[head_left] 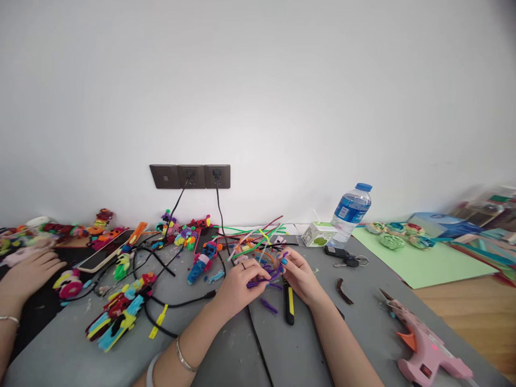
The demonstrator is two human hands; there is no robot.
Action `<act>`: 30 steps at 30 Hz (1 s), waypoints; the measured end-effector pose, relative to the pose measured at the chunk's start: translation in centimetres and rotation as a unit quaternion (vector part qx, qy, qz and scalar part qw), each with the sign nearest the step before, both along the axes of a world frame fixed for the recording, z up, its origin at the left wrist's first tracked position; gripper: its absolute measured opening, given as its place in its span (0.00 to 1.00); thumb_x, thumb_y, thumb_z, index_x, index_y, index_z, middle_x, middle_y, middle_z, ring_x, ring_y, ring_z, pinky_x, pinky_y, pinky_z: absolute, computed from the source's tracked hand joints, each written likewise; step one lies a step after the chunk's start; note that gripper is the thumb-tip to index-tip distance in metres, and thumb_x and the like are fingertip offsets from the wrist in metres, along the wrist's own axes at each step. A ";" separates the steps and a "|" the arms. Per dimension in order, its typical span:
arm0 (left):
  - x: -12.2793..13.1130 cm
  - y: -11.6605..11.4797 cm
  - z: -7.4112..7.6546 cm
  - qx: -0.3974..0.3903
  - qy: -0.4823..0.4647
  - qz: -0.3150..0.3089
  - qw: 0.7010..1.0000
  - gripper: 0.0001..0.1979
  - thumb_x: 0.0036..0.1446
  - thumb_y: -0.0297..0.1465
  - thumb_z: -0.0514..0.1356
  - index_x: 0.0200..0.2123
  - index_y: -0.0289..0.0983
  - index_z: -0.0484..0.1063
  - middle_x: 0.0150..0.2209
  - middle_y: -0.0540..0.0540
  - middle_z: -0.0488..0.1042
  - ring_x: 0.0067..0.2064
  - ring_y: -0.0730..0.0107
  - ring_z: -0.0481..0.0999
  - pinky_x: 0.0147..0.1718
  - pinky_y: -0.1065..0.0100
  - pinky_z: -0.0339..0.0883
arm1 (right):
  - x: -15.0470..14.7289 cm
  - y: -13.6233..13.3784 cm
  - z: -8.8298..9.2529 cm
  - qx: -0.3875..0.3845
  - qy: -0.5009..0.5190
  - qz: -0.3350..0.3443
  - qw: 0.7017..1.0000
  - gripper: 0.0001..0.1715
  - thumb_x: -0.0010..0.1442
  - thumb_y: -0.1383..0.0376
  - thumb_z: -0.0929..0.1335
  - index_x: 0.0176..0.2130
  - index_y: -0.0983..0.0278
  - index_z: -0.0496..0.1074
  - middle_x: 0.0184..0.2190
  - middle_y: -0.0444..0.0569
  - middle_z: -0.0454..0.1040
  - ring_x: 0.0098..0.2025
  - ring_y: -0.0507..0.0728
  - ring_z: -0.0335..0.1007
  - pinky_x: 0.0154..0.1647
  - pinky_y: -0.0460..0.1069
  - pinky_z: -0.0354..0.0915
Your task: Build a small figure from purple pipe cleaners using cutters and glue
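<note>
Between my two hands stretches a purple pipe cleaner, bent and fuzzy. My left hand pinches one end of it, with a ring on a finger and a bangle on the wrist. Higher up, my right hand grips the other part near its top, with blue nail polish on the thumb. Short purple pipe cleaner pieces lie on the grey table just below. A black and yellow utility knife rests beneath my right hand. Behind my hands is a loose heap of coloured pipe cleaners.
Another person's hand is at the far left. Pipe-cleaner figures, a phone and black cables spread over the left side. At right are a water bottle, a drink carton, keys, green paper and a pink glue gun.
</note>
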State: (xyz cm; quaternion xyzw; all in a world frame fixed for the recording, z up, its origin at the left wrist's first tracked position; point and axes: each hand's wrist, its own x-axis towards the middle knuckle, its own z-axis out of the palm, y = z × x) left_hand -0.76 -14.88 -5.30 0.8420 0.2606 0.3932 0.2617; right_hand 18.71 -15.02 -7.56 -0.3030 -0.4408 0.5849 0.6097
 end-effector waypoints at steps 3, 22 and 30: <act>0.0 0.0 0.0 0.001 0.000 -0.011 1.000 0.07 0.56 0.21 0.59 0.36 0.36 0.74 0.34 0.47 0.73 0.35 0.72 0.72 0.34 0.73 0.66 | 0.0 0.0 0.0 0.002 -0.005 0.003 1.000 0.15 0.52 0.54 0.76 0.32 0.61 0.74 0.19 0.40 0.63 0.25 0.51 0.57 0.28 0.46 0.55; 0.1 0.2 -0.2 0.001 -0.002 -0.026 1.000 0.09 0.55 0.20 0.58 0.37 0.36 0.75 0.34 0.47 0.73 0.35 0.72 0.72 0.34 0.72 0.66 | 0.0 0.0 0.0 0.001 -0.014 0.008 1.000 0.15 0.52 0.54 0.76 0.32 0.61 0.73 0.20 0.41 0.64 0.26 0.52 0.57 0.29 0.47 0.54; 0.1 -0.1 0.0 0.004 0.004 -0.016 1.000 0.09 0.55 0.20 0.58 0.37 0.36 0.75 0.34 0.46 0.73 0.34 0.71 0.73 0.34 0.72 0.67 | 0.0 0.0 0.1 -0.004 -0.013 0.003 1.000 0.16 0.51 0.54 0.76 0.31 0.61 0.73 0.20 0.40 0.63 0.25 0.52 0.56 0.28 0.47 0.54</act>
